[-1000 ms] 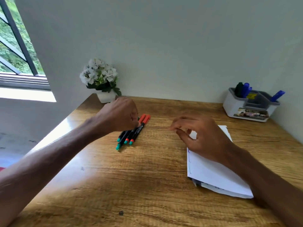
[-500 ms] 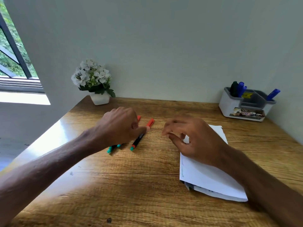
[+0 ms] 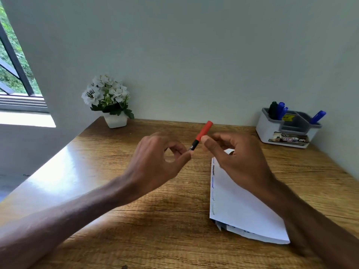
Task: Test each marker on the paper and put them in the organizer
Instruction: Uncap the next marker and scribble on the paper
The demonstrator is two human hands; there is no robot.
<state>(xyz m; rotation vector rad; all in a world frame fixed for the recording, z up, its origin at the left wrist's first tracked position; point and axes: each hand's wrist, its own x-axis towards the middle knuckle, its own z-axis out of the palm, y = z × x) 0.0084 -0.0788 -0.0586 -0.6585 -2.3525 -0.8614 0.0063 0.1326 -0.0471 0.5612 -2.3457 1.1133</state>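
Red-capped marker (image 3: 200, 137) held up between both hands, above the table (image 3: 136, 220).

Pinched at its black barrel by left hand (image 3: 155, 164) thumb and forefinger; red cap touched by half-curled right hand (image 3: 239, 158) fingertips over paper (image 3: 240, 210). Organizer (image 3: 272, 129) far right.

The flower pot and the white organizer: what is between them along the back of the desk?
In the head view, only bare desk lies between the flower pot and the organizer. The red-capped marker, held up in the left hand, overlaps that stretch without resting there.
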